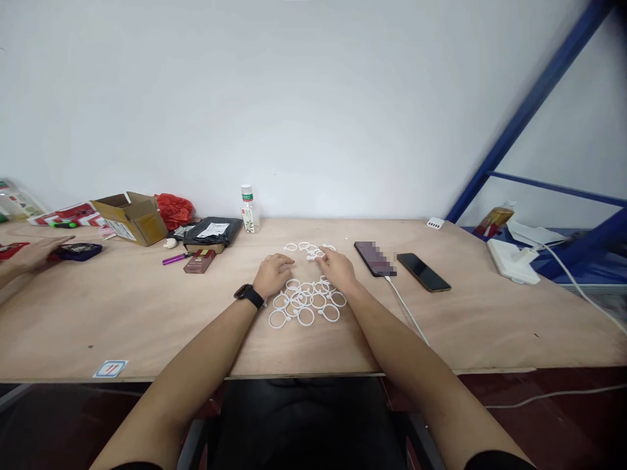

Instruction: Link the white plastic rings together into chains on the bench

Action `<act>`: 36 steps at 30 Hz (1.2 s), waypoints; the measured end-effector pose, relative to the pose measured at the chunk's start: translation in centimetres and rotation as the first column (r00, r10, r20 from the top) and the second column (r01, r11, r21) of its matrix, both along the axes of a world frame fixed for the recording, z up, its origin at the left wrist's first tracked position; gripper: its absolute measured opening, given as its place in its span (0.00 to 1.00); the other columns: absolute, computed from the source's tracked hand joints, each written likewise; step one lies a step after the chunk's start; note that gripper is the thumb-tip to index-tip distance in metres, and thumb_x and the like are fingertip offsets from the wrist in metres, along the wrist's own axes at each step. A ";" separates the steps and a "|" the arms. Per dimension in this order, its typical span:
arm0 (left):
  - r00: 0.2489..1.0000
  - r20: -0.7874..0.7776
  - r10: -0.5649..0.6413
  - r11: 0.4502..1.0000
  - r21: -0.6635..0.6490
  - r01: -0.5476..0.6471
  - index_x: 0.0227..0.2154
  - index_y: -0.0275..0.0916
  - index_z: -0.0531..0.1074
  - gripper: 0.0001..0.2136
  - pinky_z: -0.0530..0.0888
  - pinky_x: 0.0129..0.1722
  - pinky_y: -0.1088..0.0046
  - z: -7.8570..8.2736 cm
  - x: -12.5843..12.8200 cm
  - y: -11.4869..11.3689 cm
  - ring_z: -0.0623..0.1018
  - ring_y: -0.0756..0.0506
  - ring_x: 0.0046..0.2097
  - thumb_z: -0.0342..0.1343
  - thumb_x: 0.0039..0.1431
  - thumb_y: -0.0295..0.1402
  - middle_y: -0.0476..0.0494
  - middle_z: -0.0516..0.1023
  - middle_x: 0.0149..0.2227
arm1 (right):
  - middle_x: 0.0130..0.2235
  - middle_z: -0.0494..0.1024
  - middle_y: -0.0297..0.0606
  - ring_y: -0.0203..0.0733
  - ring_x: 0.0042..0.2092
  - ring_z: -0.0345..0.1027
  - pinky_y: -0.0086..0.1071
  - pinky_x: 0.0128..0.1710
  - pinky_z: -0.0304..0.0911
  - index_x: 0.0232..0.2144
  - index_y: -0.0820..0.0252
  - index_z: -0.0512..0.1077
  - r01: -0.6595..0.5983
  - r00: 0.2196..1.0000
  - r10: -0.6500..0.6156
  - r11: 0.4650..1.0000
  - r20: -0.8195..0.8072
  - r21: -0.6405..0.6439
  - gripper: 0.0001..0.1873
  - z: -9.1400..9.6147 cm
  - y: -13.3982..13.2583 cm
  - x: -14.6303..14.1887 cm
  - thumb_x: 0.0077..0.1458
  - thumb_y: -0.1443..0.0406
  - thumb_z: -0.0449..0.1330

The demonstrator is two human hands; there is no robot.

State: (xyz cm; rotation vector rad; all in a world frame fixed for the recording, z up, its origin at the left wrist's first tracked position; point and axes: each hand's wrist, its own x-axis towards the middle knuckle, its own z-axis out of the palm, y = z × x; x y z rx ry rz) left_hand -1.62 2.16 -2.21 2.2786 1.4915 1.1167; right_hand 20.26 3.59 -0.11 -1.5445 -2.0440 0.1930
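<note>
A cluster of white rings (305,316), each with a small knob, lies overlapping on the table between my forearms. Farther back, several more white rings (290,247) sit in a smaller group. My right hand (339,270) reaches to this back group, thumb and fingertips closed on a white ring (313,255) at its near side. To the left, my left hand (273,275) rests on the table with its fingers loosely bent and apart, just behind the larger cluster. Nothing shows in it. A dark watch is on my left wrist.
Two phones (423,271) lie to the right, one with a white cable. A bottle (249,210), black parcel (214,230), small brown box (199,261) and open carton (132,219) stand back left. Another person's hand (42,251) is far left. A white charger (435,223) sits back right.
</note>
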 end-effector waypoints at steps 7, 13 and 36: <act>0.969 -0.220 -0.117 0.983 -0.161 0.083 0.36 0.45 0.79 0.10 0.62 0.57 0.56 1.1 0.4 -1.2 0.73 0.40 0.50 0.56 0.51 0.35 0.47 0.78 0.47 | 0.49 0.78 0.37 0.43 0.50 0.69 0.31 0.47 0.61 0.47 0.53 0.74 0.048 0.995 -0.046 0.998 0.090 -0.028 0.17 0.7 1.1 2.6 0.61 0.65 0.51; 0.958 -0.229 -0.174 0.976 -0.168 0.137 0.36 0.43 0.78 0.10 0.64 0.55 0.61 0.7 1.0 -1.5 0.75 0.43 0.46 0.54 0.55 0.35 0.46 0.80 0.41 | 0.46 0.77 0.39 0.43 0.44 0.71 0.29 0.37 0.61 0.40 0.53 0.78 0.052 0.981 0.001 0.962 0.193 -0.268 0.15 0.2 2.5 6.3 0.46 0.66 0.63; 0.983 0.112 -0.145 0.979 -0.128 0.159 0.36 0.37 0.78 0.13 0.70 0.35 0.74 2.3 1.8 -2.5 0.76 0.48 0.33 0.49 0.62 0.38 0.46 0.80 0.31 | 0.30 0.78 0.32 0.36 0.31 0.69 0.28 0.31 0.59 0.33 0.56 0.73 -0.206 0.941 0.201 0.978 -0.271 0.010 0.05 -1.0 -1.3 -1.9 0.54 0.63 0.58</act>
